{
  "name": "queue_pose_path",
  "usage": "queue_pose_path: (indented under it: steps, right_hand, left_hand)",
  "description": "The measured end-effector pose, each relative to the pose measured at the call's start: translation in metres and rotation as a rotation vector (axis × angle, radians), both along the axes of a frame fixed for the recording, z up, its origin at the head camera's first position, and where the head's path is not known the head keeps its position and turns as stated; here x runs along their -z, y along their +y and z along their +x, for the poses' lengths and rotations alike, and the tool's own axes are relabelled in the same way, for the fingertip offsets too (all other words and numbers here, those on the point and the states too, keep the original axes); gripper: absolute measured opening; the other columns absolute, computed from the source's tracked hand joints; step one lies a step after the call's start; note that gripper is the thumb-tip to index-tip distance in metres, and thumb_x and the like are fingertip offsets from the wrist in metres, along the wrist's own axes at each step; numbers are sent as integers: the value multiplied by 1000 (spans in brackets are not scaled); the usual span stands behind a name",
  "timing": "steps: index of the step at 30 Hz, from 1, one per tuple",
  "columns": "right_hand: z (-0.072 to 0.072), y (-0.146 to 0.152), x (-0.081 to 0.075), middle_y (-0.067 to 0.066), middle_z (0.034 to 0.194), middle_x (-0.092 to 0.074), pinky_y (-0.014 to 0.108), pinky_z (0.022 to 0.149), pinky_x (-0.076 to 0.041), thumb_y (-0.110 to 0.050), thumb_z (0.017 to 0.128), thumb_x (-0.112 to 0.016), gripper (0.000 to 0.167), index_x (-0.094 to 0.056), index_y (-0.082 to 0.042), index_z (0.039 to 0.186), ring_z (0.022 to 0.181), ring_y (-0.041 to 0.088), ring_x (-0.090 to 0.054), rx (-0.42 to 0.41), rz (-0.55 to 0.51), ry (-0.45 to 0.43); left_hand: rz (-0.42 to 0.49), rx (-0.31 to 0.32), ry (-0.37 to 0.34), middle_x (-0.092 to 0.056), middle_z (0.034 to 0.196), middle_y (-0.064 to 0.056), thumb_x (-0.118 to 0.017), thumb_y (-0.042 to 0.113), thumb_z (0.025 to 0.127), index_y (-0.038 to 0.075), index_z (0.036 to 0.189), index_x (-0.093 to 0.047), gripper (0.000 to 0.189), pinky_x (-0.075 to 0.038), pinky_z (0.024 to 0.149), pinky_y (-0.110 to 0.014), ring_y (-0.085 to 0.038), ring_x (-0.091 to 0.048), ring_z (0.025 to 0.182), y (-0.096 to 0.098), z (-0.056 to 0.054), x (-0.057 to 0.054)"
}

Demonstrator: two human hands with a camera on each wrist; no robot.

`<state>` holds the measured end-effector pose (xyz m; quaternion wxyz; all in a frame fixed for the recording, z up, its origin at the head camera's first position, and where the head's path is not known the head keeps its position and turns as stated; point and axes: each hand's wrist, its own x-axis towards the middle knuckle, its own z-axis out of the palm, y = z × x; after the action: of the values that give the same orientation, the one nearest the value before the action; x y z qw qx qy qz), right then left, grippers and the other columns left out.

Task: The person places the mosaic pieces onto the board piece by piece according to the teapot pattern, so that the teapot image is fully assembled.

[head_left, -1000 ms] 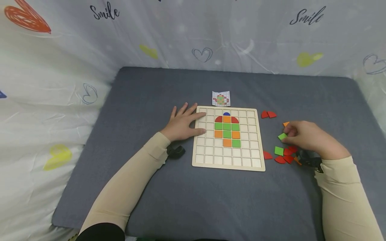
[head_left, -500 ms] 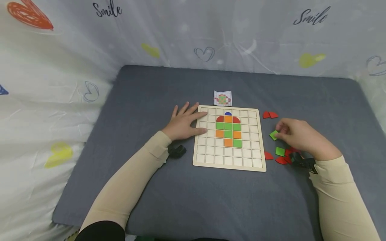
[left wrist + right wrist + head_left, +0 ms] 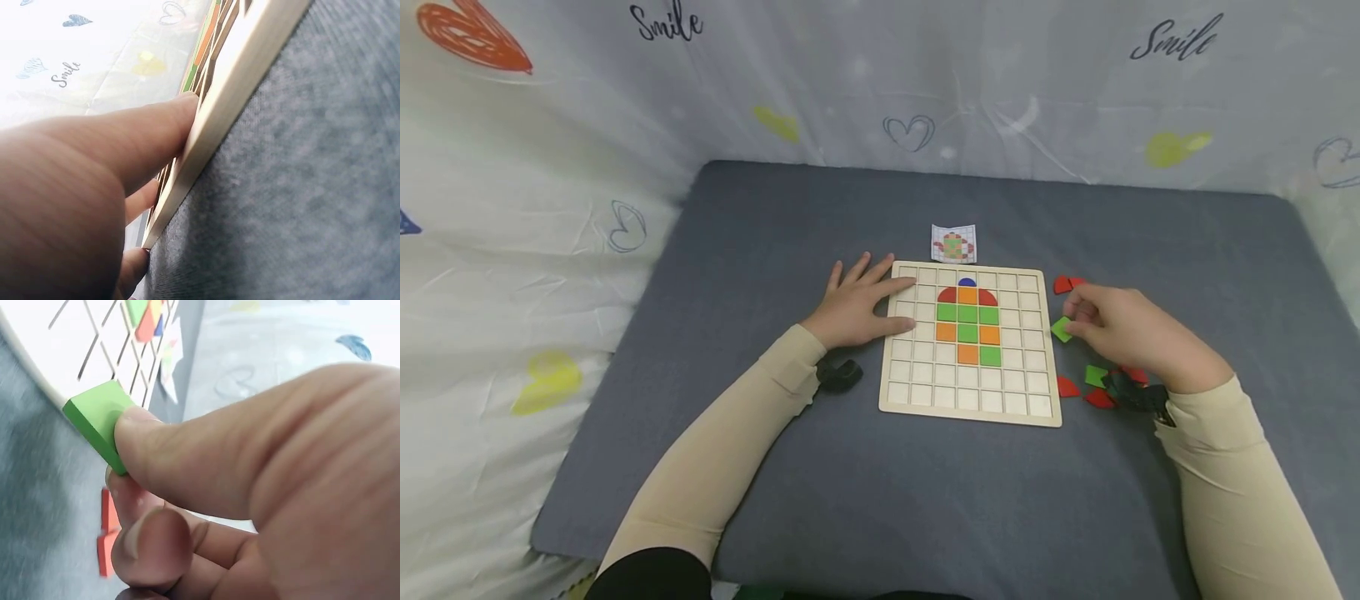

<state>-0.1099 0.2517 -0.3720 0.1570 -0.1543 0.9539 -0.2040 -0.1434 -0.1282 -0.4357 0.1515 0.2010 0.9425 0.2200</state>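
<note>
My right hand (image 3: 1138, 333) pinches a green square tile (image 3: 97, 415) between thumb and finger, just off the right edge of a wooden grid board (image 3: 898, 392). Spread out at the board's left edge, my left hand (image 3: 853, 312) rests its thumb and forefinger on the frame; the left wrist view shows the thumb (image 3: 156, 134) on the rim. Set in the board's cells are green tiles (image 3: 967, 333), orange tiles (image 3: 967, 354), red quarter-round tiles (image 3: 947, 296) and a blue rounded piece (image 3: 967, 282). A small picture card (image 3: 953, 244) with a coloured grid pattern lies behind the board.
To the board's right lie a loose green square tile (image 3: 1095, 377) and several red quarter-round tiles (image 3: 1100, 400), some partly hidden by the right wrist camera. Two more red pieces (image 3: 1062, 285) lie farther back. A printed curtain (image 3: 850, 83) hangs behind the grey table (image 3: 790, 225).
My right hand has moved left from the loose pieces toward the board, carrying the green square tile. The left hand has stayed in place on the board's edge.
</note>
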Motion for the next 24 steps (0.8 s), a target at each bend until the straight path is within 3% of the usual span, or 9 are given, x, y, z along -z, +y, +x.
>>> queue_pose_path:
  steps: [8, 18, 24]
  right_hand:
    - [-3, -26, -1, 7, 90, -67, 35, 62, -46, -11, 100, -68, 9, -65, -6, 106, 69, 20, -57, -35, -1, -18]
    - [-14, -60, -6, 5, 85, -66, 34, 61, -46, -8, 99, -66, 5, -67, -8, 104, 64, 18, -53, -127, -20, -14]
    - [-18, -82, -7, 5, 90, -66, 34, 64, -48, -6, 100, -67, 7, -69, -7, 106, 72, 20, -56, -199, -19, -18]
  left_hand:
    - [9, -4, -1, -8, 178, 3, -63, 69, 96, 40, 163, -39, 77, 16, 126, -59, -29, 9, 164, 0, 0, 1]
    - [9, -2, -2, -8, 178, 2, -63, 69, 96, 39, 163, -40, 77, 16, 126, -58, -29, 8, 164, -1, -1, 0]
    - [4, -4, -1, -8, 178, 3, -62, 69, 96, 40, 163, -39, 77, 16, 126, -59, -29, 8, 164, 0, -1, 1]
